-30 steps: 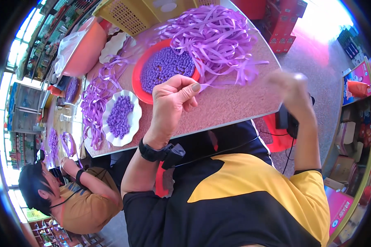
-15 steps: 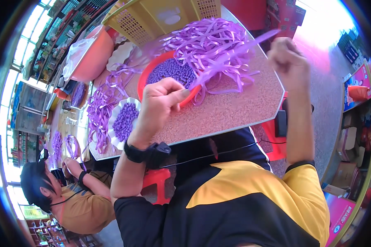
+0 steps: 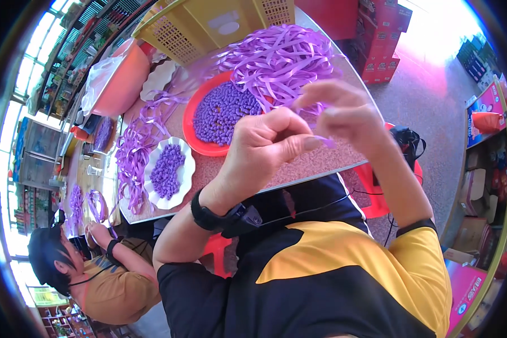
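Note:
My left hand (image 3: 270,141) pinches a purple ribbon, whose short end (image 3: 325,142) sticks out past the thumb. Close beside it on the right is my right hand (image 3: 343,110), its fingers bent and smeared by motion; whether it holds anything I cannot make out. Beyond both hands lies a large heap of purple ribbons (image 3: 287,56) on the table. A red round tray (image 3: 190,127) full of small purple pieces (image 3: 222,112) sits behind my left hand. To its left stands a white scalloped dish (image 3: 187,174) with more small purple pieces (image 3: 168,172).
A yellow plastic basket (image 3: 208,22) stands at the table's far edge, with an orange basin (image 3: 121,81) left of it. More ribbons (image 3: 135,152) lie on the left of the table (image 3: 343,152). A co-worker (image 3: 107,270) handles ribbon at lower left. Red cartons (image 3: 380,39) are stacked beyond.
My right hand has come in from the far right toward my left hand. The ribbon stretched between them is no longer seen taut. My left hand has shifted right and nearer.

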A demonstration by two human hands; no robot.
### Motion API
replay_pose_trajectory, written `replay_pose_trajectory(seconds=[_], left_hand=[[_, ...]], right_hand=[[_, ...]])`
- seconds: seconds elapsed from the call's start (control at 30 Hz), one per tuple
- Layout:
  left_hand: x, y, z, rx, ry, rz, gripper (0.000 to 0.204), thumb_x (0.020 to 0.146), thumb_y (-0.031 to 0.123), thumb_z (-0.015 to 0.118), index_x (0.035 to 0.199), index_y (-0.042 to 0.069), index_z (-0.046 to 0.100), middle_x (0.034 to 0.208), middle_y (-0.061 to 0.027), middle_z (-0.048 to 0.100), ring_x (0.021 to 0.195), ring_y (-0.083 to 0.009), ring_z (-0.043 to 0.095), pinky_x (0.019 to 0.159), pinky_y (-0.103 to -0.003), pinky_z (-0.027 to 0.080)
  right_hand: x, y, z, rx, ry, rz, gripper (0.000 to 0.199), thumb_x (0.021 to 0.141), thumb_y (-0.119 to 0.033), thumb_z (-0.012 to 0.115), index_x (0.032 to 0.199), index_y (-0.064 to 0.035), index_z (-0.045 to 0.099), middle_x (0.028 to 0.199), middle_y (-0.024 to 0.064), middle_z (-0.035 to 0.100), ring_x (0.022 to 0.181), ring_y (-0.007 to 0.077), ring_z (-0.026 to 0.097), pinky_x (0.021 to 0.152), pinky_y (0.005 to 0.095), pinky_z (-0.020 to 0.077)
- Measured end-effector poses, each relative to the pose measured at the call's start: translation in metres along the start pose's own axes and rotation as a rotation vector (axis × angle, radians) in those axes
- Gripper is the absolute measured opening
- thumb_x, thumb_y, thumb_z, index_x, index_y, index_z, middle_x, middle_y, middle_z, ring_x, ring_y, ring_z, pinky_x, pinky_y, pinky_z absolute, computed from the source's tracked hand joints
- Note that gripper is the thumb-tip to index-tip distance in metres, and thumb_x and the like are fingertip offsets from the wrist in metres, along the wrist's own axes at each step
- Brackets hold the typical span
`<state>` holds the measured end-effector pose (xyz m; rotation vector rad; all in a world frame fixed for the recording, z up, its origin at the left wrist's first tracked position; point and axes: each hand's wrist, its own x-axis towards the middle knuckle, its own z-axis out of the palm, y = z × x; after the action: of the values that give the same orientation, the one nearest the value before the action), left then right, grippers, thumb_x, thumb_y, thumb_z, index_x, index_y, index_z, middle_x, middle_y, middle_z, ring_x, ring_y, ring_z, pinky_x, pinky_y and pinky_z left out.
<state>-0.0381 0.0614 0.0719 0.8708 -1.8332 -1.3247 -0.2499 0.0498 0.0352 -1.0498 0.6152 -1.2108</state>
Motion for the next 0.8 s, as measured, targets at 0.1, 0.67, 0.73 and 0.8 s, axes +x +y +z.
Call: replay_pose_trajectory(seconds=[0.1, 0.67, 0.73, 0.8], left_hand=[[0.009, 0.018, -0.02, 0.179, 0.054, 0.124, 0.007, 0.09, 0.008, 0.069, 0.092, 0.002, 0.07, 0.071, 0.0016, 0.062, 0.058, -0.0029, 0.052, 0.053, -0.018, 0.04], [0.056, 0.0, -0.383, 1.378, 0.897, 0.185, 0.022, 0.082, 0.023, 0.076, 0.076, 0.005, 0.064, 0.063, -0.01, 0.061, 0.058, -0.0206, 0.057, 0.061, -0.037, 0.047], [0.057, -0.014, -0.383, 1.406, 0.939, 0.214, 0.023, 0.083, 0.024, 0.074, 0.077, 0.005, 0.063, 0.064, -0.0132, 0.063, 0.062, -0.0269, 0.062, 0.062, -0.04, 0.049], [0.069, -0.026, -0.361, 1.353, 0.996, 0.246, 0.022, 0.087, 0.026, 0.07, 0.081, 0.006, 0.063, 0.069, -0.0158, 0.065, 0.063, -0.032, 0.065, 0.062, -0.04, 0.05]], right_hand=[[0.018, 0.027, -0.015, -0.086, -0.293, 0.32, 0.029, 0.078, -0.001, 0.062, 0.107, 0.0024, 0.068, 0.077, 0.0095, 0.067, 0.054, 0.0076, 0.057, 0.045, 0.0184, 0.0367], [0.052, 0.021, -0.031, -0.292, 0.136, 0.104, 0.02, 0.094, -0.019, 0.062, 0.083, -0.0024, 0.062, 0.069, 0.0005, 0.054, 0.046, 0.0056, 0.045, 0.043, 0.0209, 0.0264], [0.056, 0.026, -0.03, -0.28, 0.157, 0.11, 0.02, 0.093, -0.019, 0.063, 0.083, -0.0017, 0.062, 0.069, 0.0, 0.053, 0.046, 0.0056, 0.044, 0.044, 0.0213, 0.0258], [0.058, 0.032, -0.036, -0.351, 0.222, 0.07, 0.018, 0.091, -0.019, 0.065, 0.085, -0.0012, 0.063, 0.068, -0.0001, 0.054, 0.046, 0.0059, 0.045, 0.044, 0.0211, 0.0252]])
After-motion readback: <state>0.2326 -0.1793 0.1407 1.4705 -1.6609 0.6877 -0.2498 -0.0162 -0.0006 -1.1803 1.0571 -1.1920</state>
